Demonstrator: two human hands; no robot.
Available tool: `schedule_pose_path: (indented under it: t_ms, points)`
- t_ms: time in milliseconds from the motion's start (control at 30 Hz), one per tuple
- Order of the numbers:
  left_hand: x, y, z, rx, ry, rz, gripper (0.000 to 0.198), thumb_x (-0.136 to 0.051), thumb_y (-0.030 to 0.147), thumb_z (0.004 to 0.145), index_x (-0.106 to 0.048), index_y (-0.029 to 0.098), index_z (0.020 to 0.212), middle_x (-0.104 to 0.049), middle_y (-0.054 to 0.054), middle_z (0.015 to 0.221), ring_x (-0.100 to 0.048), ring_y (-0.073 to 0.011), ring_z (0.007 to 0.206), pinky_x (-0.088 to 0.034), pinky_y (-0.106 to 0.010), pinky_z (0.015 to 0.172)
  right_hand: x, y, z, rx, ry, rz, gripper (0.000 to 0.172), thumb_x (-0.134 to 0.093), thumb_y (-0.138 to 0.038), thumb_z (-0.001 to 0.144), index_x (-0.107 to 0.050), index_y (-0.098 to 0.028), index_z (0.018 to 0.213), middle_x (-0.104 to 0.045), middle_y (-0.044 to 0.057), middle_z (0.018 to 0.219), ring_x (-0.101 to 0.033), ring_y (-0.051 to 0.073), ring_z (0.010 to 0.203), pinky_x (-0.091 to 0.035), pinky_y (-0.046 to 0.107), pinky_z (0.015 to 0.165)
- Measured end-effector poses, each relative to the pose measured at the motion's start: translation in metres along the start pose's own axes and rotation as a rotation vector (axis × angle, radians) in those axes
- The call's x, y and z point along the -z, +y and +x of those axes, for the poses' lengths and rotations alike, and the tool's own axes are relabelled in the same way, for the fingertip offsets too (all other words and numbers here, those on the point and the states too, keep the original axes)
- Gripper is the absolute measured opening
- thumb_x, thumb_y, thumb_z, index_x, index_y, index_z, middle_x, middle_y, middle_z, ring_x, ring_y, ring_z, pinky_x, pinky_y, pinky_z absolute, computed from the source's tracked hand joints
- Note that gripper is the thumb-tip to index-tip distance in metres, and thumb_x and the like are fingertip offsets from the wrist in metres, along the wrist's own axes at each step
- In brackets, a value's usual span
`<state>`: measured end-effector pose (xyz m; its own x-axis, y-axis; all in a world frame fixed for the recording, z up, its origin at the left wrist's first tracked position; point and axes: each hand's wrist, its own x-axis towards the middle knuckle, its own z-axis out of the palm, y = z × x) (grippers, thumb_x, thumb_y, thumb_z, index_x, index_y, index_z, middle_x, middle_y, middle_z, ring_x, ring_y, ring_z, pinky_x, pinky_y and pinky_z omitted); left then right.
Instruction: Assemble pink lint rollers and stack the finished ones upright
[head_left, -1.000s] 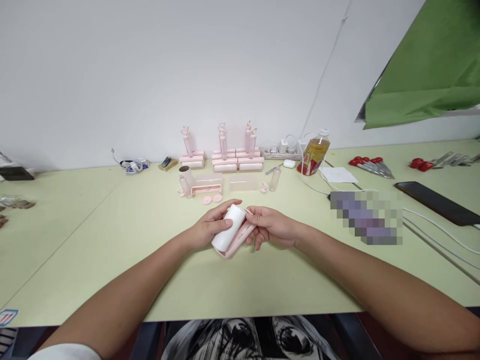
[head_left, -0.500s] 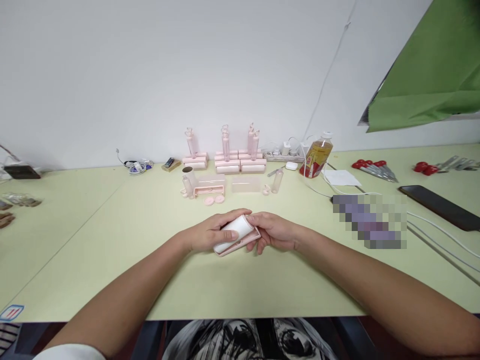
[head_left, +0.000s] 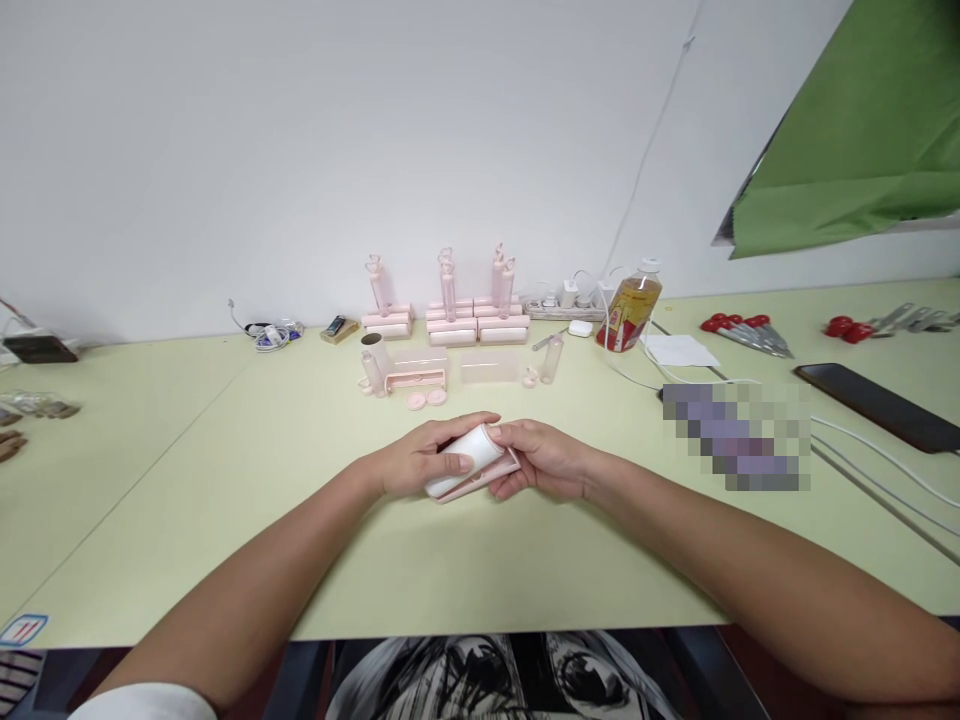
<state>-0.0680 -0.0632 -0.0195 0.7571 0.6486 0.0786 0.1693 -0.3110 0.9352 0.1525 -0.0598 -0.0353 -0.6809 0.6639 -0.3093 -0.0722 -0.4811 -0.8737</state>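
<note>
- Head view: the left hand (head_left: pixel 414 460) is wrapped around a smooth white cylindrical roll (head_left: pixel 463 462), thumb across its near side.
- The right hand (head_left: pixel 546 458) has its thumb at the roll's right end and its fingers about the end of a pale pink plastic trough-shaped casing (head_left: pixel 487 482), gripping it.
- Roll and casing sit together, tilted, between both hands above the pale green tabletop (head_left: pixel 225 470).
- Beyond them lie two round pink caps (head_left: pixel 426 399), near an open pink plastic frame (head_left: pixel 417 380) and a cardboard tube (head_left: pixel 373 345).
</note>
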Motion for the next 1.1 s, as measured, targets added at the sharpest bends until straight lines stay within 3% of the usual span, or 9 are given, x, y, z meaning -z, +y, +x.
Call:
schedule_pose_path:
  t_ms: [467, 633, 867, 967, 1100]
  points:
    - [0.004, 0.001, 0.001, -0.025, -0.039, -0.024, 0.065, -0.060, 0.041, 0.086, -0.041, 0.020, 0.145, -0.051, -0.011, 0.139, -0.049, -0.0304, 0.122, -0.038, -0.040, 0.101, -0.004, -0.001, -0.002, 0.023, 0.024, -0.045, 0.043, -0.068, -0.049, 0.079, -0.071, -0.007, 0.092, -0.073, 0.010, 0.072, -0.066, 0.013, 0.052, -0.059, 0.022, 0.052]
    - [0.004, 0.008, 0.002, -0.045, -0.090, -0.014, 0.063, -0.058, 0.041, 0.087, -0.043, 0.016, 0.143, -0.051, -0.014, 0.139, -0.051, -0.0311, 0.120, -0.040, -0.039, 0.099, -0.008, -0.002, -0.003, 0.028, 0.047, -0.060, 0.034, -0.063, -0.041, 0.083, -0.069, -0.007, 0.089, -0.071, 0.008, 0.066, -0.064, 0.013, 0.047, -0.057, 0.021, 0.047]
    - [0.003, 0.006, -0.001, -0.052, -0.024, 0.111, 0.063, -0.053, 0.043, 0.090, -0.039, 0.019, 0.147, -0.057, -0.012, 0.130, -0.056, -0.0275, 0.109, -0.043, -0.035, 0.092, -0.007, -0.002, -0.002, 0.076, 0.085, -0.034, 0.029, -0.057, -0.040, 0.088, -0.063, -0.012, 0.091, -0.070, 0.007, 0.073, -0.067, 0.013, 0.056, -0.059, 0.024, 0.053]
    - [0.005, -0.001, -0.007, -0.024, 0.041, 0.164, 0.064, -0.053, 0.043, 0.090, -0.037, 0.021, 0.148, -0.058, -0.010, 0.128, -0.057, -0.0252, 0.103, -0.044, -0.033, 0.087, -0.005, -0.002, -0.004, 0.130, 0.096, -0.059, 0.028, -0.070, -0.039, 0.080, -0.057, -0.016, 0.090, -0.068, 0.004, 0.078, -0.070, 0.015, 0.064, -0.061, 0.028, 0.061]
    - [0.007, -0.006, -0.014, -0.029, 0.071, 0.182, 0.065, -0.054, 0.043, 0.089, -0.037, 0.023, 0.148, -0.060, -0.008, 0.125, -0.057, -0.0237, 0.098, -0.043, -0.031, 0.084, -0.005, 0.000, -0.006, 0.229, 0.113, -0.148, 0.041, -0.084, -0.028, 0.065, -0.056, -0.018, 0.093, -0.063, 0.000, 0.093, -0.072, 0.017, 0.072, -0.062, 0.035, 0.070]
